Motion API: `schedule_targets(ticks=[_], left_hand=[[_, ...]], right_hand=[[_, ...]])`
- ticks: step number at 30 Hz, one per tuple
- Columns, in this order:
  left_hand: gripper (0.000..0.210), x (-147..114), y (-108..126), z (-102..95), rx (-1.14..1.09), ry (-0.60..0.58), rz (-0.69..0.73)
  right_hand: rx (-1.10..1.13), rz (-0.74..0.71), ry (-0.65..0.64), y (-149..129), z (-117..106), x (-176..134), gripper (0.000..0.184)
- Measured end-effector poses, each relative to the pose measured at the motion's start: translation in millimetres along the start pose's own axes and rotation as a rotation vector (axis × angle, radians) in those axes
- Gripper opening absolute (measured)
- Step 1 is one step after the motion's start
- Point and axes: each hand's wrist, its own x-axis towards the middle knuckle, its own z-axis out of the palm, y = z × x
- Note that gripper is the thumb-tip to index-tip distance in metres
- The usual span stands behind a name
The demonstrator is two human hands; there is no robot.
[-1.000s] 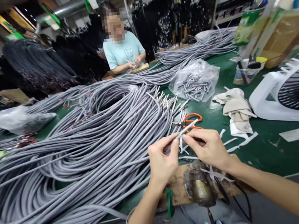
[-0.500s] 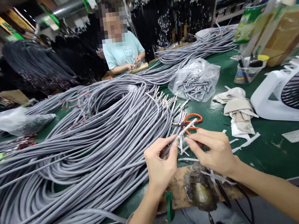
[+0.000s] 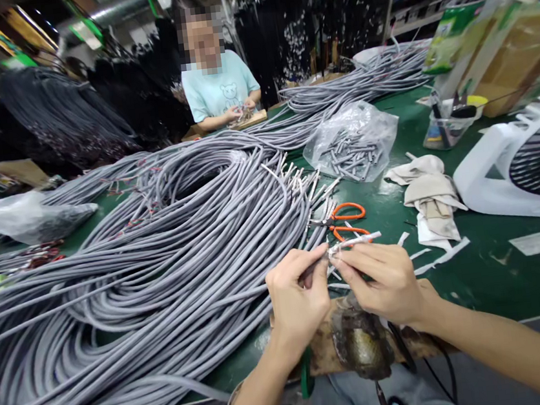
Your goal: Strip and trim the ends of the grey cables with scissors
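My left hand [image 3: 300,293] is closed round a grey cable close to its stripped end. From that end a whitish inner strand or wrap [image 3: 364,239] sticks out to the right. The fingertips of my right hand [image 3: 386,280] pinch the stripped end right beside my left thumb; the exact bit between them is too small to make out. Scissors with orange handles [image 3: 363,209] lie just beyond my hands. To the left spreads a large coil of grey cables [image 3: 196,237], its whitish stripped ends pointing toward the scissors.
A clear bag of short grey pieces [image 3: 354,147], a folded cloth [image 3: 429,191] and a white fan [image 3: 484,178] stand on the green table to the right. Below my hands sits a dark metal lump [image 3: 364,341] on a board. Across the table, a co-worker [image 3: 221,91] handles small parts.
The stripped end has swung from pointing up and right to lying nearly level toward the right. My right fingertips have moved in against the cable beside my left hand.
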Motion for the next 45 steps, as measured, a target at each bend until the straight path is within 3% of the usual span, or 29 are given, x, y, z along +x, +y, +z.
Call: schedule_targets(ticks=[4,9,13,15,20,25,27,30,32,36,45], left_hand=[[0.019,4,-2,-2.6,-0.153,-0.069,-0.186],[0.024,15,-8,-13.6,-0.474,-0.273,-0.383],[0.027,19,-4,-16.3,-0.541,-0.222,-0.477],[0.026,20,-2,-15.6,-0.524,-0.166,-0.517],[0.017,16,-3,-13.7,-0.444,-0.145,-0.46],[0.016,12,-2,-14.2,-0.343,-0.223,-0.295],[0.015,11,-1,-14.4,-0.302,-0.195,-0.231],[0.013,10,1,-13.6,-0.179,-0.07,-0.165],[0.013,9,2,-12.8,-0.098,0.0,-0.122],[0.013,7,1,-11.7,0.009,0.047,-0.032],[0.014,5,-1,-9.5,0.072,0.049,0.045]], right_hand=[[-0.018,-0.068,0.008,1,1,-1,0.007],[0.019,0.097,-0.108,3,1,2,0.013],[0.052,0.135,-0.009,3,-3,2,0.011],[0.069,0.238,0.032,3,-5,3,0.011],[0.245,0.548,0.037,8,-6,10,0.021],[0.389,0.623,-0.105,17,0,15,0.038],[0.34,0.612,-0.151,19,2,14,0.039],[0.148,0.518,0.014,15,-2,12,0.026],[0.025,0.341,0.101,10,-6,11,0.017],[-0.169,0.028,0.003,5,-10,9,0.013],[-0.27,-0.037,-0.035,8,-8,7,0.01]])
